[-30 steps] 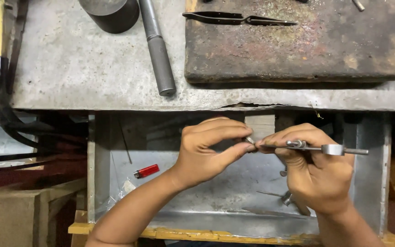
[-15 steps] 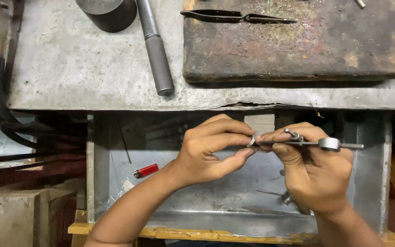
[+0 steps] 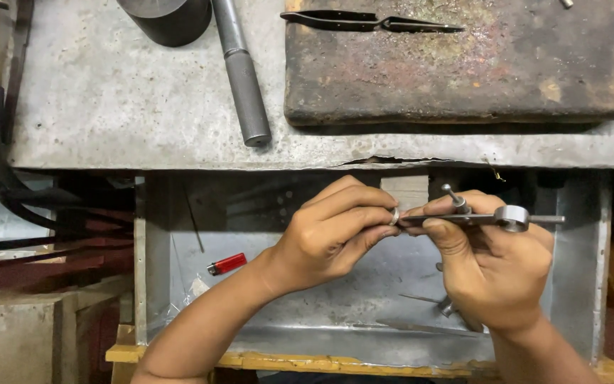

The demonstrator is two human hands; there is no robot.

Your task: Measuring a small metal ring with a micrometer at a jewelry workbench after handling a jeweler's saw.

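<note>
Ring (image 3: 394, 215): a small metal band pinched between the left hand's (image 3: 328, 231) fingers (image 3: 364, 210), over the open tray (image 3: 577, 284) below the counter (image 3: 108, 107). The right hand (image 3: 495, 274) is closed around a slim metal tool (image 3: 477, 220), its tip touching the ring. Judging by this, the work on the ring is under way, not finished. A red lighter (image 3: 227, 264) lies well left of the fingers.

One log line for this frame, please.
left hand: pinches small metal ring | right hand: grips metal hand tool | tool tip at ring | above metal tray
</note>
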